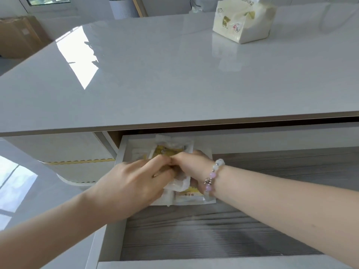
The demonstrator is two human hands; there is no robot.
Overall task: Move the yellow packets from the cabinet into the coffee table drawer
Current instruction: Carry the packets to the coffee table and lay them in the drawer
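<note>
Together, left hand (132,183) and right hand (191,164) pinch yellow packets (169,150) — apparently stacking them in the drawer (213,230) beneath.

Soft tissue pack (243,22), cream-white with yellow print, torn open at top, sits far right on glossy white desk (174,74). Bright window reflection (77,57) on desk's left part. Beyond desk's far edge: white ribbed cylinder (124,7), wooden board (140,6) leaning just beside it on the right. Brown cardboard box (19,35) at far left. Glossy light floor (19,181) at lower left, mirroring a window.
</note>
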